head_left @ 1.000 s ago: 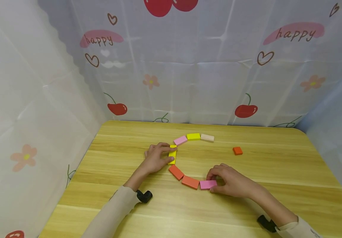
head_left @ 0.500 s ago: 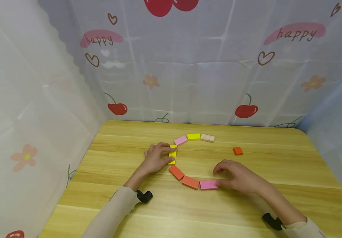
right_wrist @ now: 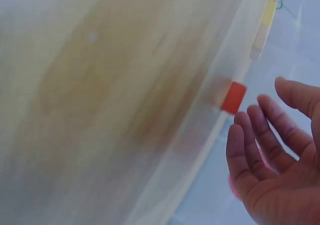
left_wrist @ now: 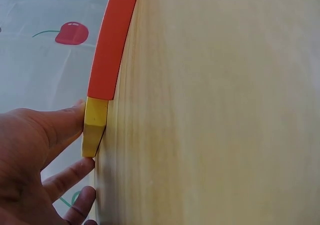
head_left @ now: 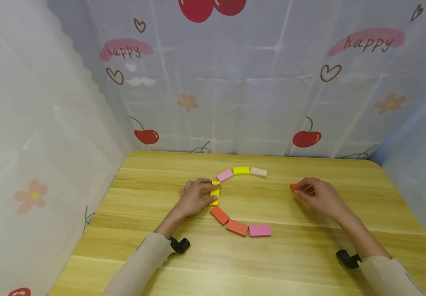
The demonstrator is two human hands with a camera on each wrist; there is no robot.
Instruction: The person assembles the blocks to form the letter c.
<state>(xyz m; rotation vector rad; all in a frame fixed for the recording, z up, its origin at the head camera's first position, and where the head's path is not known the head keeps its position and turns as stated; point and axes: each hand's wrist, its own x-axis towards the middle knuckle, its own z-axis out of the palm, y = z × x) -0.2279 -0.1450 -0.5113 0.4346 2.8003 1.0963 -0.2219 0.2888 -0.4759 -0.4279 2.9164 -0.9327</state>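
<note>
My left hand (head_left: 195, 196) holds a yellow wooden block (head_left: 215, 193) flat on the table, fingers over one end and thumb near the other. The left wrist view shows the thumb and a fingertip touching that yellow block (left_wrist: 95, 126), which meets a red block (left_wrist: 112, 47). To the right, my right hand (head_left: 321, 197) is beside a small orange-red block (head_left: 293, 187), partly covered by the fingers in the head view. From the right wrist, the block (right_wrist: 233, 98) appears just off the fingertips, with the thumb spread away from the fingers.
Blocks form an open curve: a light pink block (head_left: 225, 175), a yellow block (head_left: 241, 170) and a plain wood block (head_left: 258, 172) at the back; two orange-red blocks (head_left: 237, 227) and a pink block (head_left: 260, 231) in front. A printed curtain (head_left: 235, 115) borders the wooden table (head_left: 198, 271).
My right hand has let go of the front pink block and moved right and back to the small orange-red block. The left hand has stayed on the yellow block.
</note>
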